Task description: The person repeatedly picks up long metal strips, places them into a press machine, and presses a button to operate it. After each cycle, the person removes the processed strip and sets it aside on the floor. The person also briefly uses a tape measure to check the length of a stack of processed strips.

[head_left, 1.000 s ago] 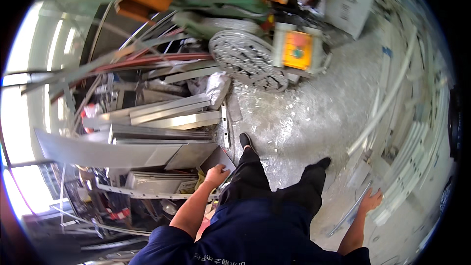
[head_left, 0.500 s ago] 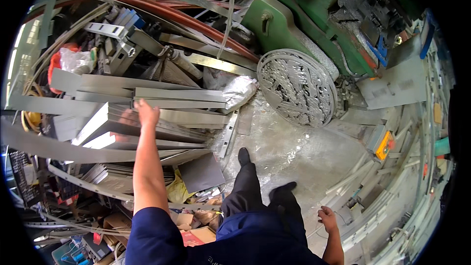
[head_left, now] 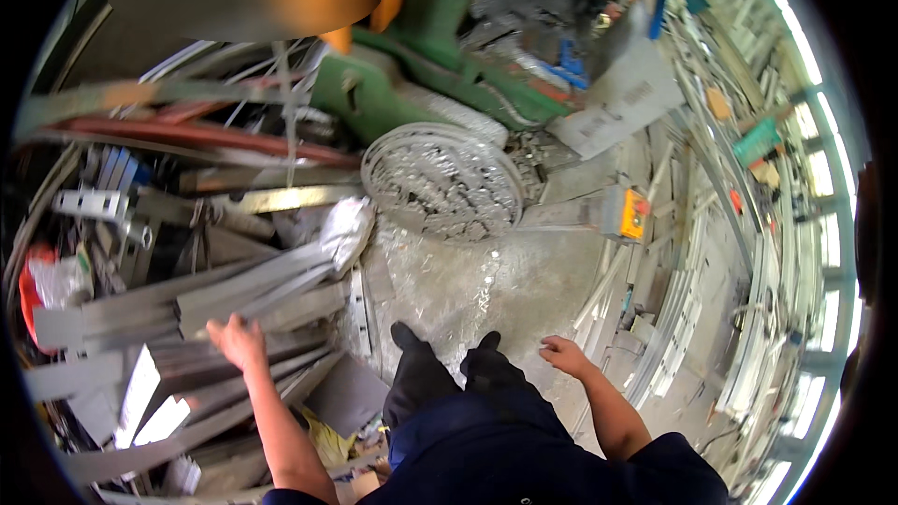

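Note:
My left hand [head_left: 238, 341] reaches out over a heap of long grey metal profiles [head_left: 253, 290] on my left and rests on or just above one of them; whether its fingers grip it I cannot tell. My right hand [head_left: 564, 353] hangs free at my side with loosely curled fingers and nothing in it, above the floor strewn with shiny metal shavings [head_left: 468, 285]. My dark trousers and black shoes [head_left: 440, 360] stand between the two hands.
A round basket full of metal scrap [head_left: 441, 182] stands ahead by a green machine [head_left: 421, 84]. An orange-yellow box [head_left: 625, 215] lies to the right. Stacked profiles and strips [head_left: 711, 252] line the right side. A red and white object [head_left: 42, 285] sits far left.
The view has swung as I moved. My left hand has come lower on the profile heap. My right hand has risen from beside my leg into clearer view.

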Tool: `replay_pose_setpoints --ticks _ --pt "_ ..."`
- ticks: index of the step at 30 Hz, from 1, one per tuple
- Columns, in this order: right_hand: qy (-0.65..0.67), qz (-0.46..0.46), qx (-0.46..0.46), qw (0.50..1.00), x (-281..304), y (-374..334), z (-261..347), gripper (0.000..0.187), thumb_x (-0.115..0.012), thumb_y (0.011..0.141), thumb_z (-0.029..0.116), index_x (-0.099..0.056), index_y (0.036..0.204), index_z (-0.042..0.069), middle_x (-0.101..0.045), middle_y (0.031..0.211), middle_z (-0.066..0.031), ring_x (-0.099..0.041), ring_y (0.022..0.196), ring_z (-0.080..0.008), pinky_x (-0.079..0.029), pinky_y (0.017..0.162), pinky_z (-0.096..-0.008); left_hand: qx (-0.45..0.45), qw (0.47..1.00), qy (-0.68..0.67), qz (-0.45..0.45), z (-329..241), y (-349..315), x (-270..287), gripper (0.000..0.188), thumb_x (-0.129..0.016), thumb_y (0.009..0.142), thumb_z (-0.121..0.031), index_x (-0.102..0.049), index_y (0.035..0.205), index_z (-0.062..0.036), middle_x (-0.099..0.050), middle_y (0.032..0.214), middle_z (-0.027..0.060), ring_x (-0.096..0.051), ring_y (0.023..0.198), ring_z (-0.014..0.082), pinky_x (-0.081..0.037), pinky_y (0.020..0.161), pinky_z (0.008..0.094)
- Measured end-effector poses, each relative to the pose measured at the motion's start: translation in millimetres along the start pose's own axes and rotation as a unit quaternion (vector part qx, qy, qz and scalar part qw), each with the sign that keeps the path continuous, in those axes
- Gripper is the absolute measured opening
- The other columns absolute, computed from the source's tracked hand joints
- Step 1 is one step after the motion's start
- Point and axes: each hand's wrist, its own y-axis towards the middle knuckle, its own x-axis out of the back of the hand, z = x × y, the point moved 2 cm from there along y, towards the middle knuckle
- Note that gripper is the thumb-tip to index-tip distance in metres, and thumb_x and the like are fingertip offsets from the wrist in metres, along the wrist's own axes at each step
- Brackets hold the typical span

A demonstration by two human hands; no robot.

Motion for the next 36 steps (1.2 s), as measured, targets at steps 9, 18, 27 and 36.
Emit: replay_pose_setpoints --ticks 9,18,27,36 --pt "-0.048 0.011 0.13 0.99 -76 35 106 0.042 -0.068 0.084 0.035 -0.065 0.115 0.005 -0.07 0.101 -0.0151 -0.068 0.093 -0.0246 -0.053 0.082 -0.0355 -0.181 0.947 -0.265 0.029 -95 10 41 0.022 -0.065 0.068 0.004 -0.071 0.086 -0.0069 -0.056 0.073 0.015 -0.057 0.066 0.0358 -0.049 0.061 0.0444" --pt "0.567 0.407 -0.092 0.71 -181 64 258 0.082 -0.06 0.086 0.065 -0.041 0.138 0.004 -0.057 0.121 -0.0108 -0.059 0.107 -0.0235 -0.05 0.088 -0.0448 -0.274 0.863 -0.423 0.005 -205 19 275 0.014 -0.07 0.069 0.006 -0.069 0.08 -0.0015 -0.056 0.068 0.0081 -0.054 0.06 0.0173 -0.045 0.055 0.0308" --pt "0.801 0.248 0.134 0.528 -116 25 403 0.043 -0.071 0.086 0.044 -0.05 0.11 0.014 -0.061 0.109 -0.0139 -0.059 0.106 -0.0298 -0.049 0.095 -0.0531 0.142 0.777 -0.605 0.099 -55 -69 257 0.012 -0.068 0.083 -0.009 -0.064 0.091 -0.001 -0.059 0.073 0.004 -0.052 0.056 0.008 -0.042 0.044 0.0226" --pt "0.648 0.024 0.145 0.748 -4 94 390 0.054 -0.073 0.085 0.043 -0.041 0.117 0.014 -0.06 0.091 -0.0123 -0.063 0.072 -0.0245 -0.058 0.058 -0.0463 -0.078 0.822 -0.522 0.213 -167 -151 117 0.035 -0.084 0.07 -0.012 -0.06 0.09 0.0028 -0.059 0.085 0.011 -0.058 0.073 0.0201 -0.049 0.067 0.0341"
